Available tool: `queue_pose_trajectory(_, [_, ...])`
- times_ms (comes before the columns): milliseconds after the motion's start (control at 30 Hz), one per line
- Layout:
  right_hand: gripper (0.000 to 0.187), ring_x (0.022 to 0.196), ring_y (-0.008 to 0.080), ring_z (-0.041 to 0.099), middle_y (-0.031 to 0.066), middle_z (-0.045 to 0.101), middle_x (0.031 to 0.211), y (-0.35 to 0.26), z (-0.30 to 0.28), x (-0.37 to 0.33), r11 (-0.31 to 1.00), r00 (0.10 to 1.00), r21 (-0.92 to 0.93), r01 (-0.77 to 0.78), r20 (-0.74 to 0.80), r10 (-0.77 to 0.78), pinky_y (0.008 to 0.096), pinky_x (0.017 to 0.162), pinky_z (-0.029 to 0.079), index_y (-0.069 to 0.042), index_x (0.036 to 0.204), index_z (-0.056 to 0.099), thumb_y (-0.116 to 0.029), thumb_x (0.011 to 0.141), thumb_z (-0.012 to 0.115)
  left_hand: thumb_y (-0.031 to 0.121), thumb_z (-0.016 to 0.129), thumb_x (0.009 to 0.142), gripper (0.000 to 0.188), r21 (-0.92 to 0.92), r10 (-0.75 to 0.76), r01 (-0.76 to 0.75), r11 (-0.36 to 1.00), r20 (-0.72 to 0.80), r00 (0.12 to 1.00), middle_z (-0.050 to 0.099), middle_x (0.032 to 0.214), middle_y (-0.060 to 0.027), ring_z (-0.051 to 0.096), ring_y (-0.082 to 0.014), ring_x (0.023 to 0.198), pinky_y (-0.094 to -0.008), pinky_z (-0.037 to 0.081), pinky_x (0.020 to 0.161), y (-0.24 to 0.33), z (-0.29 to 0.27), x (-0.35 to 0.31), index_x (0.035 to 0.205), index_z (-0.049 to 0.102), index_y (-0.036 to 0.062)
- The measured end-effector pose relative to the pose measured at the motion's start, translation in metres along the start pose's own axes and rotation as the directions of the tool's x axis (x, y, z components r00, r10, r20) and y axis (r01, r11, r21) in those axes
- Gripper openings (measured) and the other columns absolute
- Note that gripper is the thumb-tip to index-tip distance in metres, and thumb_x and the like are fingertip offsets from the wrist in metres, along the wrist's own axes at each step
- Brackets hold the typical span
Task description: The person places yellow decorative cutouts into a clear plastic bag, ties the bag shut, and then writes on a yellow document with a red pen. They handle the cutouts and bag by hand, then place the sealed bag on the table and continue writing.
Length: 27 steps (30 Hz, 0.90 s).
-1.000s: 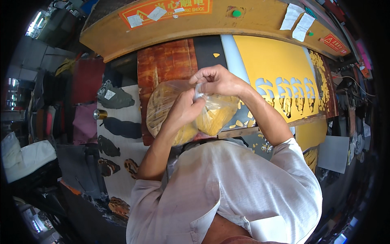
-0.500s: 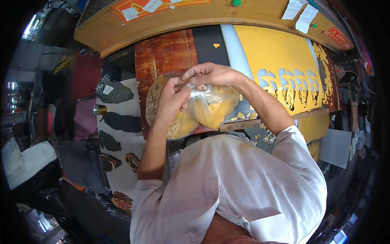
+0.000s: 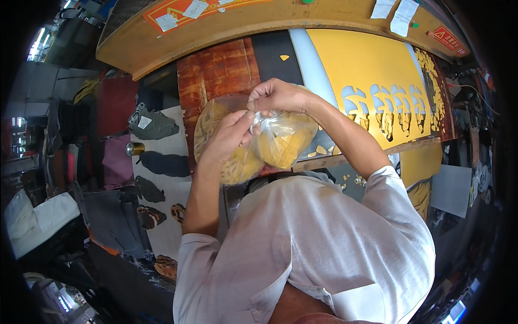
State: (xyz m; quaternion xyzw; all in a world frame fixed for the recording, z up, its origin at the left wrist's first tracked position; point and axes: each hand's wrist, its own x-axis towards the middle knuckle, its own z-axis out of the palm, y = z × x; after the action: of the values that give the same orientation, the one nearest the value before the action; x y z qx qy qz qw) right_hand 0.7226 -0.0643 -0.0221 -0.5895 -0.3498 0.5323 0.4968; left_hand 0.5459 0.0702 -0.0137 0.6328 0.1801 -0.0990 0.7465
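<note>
Head view; hands point(image 3: 229, 135) point(image 3: 281, 97) pinch gathered clear plastic point(image 3: 291, 135)

Left hand point(image 3: 229, 135), right hand point(image 3: 278, 97): both pinching a clear, bulging plastic bag point(image 3: 295, 123) at its gathered neck.
Bag holds yellow pieces point(image 3: 278, 151); to its right, a flat yellow sheet point(image 3: 361, 59) (row of cut-outs point(image 3: 354, 96) near its closer edge).

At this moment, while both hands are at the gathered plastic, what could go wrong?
The thin-looking clear plastic could tear where the left hand and right hand meet at its gathered part. If it opens, the yellow pieces inside might spill and mix with the loose yellow scraps nearby.
</note>
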Motion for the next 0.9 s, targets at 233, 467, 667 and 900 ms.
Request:
queue_pose_trajectory(233, [0.028,0.095,0.0112,0.065,0.005,0.073,0.099,0.001,0.011,-0.026,0.949,0.964,0.168,0.265,-0.062,-0.258,0.0295,0.086,0.052,0.0,0.114,0.071,-0.026,0.102,0.069,0.03,0.057,0.107,0.026,-0.74,0.015,0.072,0.668,0.11,0.994,0.058,0.088,-0.0018,0.045,-0.0076,0.064,-0.0218,0.035,0.055,0.017,0.005,-0.008,0.108,0.062,0.004])
queue_pose_trajectory(467, [0.028,0.101,0.0213,0.071,0.0152,0.075,0.104,0.001,0.029,-0.03,0.933,0.906,-0.124,0.339,-0.224,-0.359,0.0357,0.092,0.054,0.001,0.118,0.069,-0.006,0.094,0.057,0.023,0.056,0.108,0.021,-0.029,0.006,-0.014,0.999,-0.269,0.963,0.057,0.076,-0.0009,0.043,-0.0055,0.053,-0.0235,0.037,0.046,0.021,0.007,-0.001,0.112,0.062,0.0034])
queue_pose_trajectory(667, [0.026,0.097,0.021,0.072,0.0127,0.077,0.1,0.007,0.036,-0.008,0.959,0.874,-0.092,0.267,-0.396,-0.281,0.0352,0.089,0.056,-0.001,0.113,0.072,-0.009,0.092,0.06,0.022,0.053,0.11,0.02,0.192,-0.002,0.053,0.98,-0.259,0.966,0.057,0.072,0.001,0.043,-0.0027,0.051,-0.0218,0.036,0.045,0.006,0.02,-0.003,0.102,0.061,0.0054])
queue_pose_trajectory(900, [0.022,0.092,0.0136,0.069,0.0064,0.076,0.097,0.021,0.035,0.02,0.982,0.968,-0.109,0.156,-0.18,-0.174,0.0314,0.085,0.055,-0.001,0.109,0.075,-0.012,0.093,0.064,0.022,0.048,0.11,0.025,-0.14,-0.017,0.028,0.99,0.079,0.997,0.058,0.08,-0.0015,0.046,-0.0043,0.061,-0.0223,0.038,0.053,-0.003,0.024,-0.015,0.098,0.061,0.004])
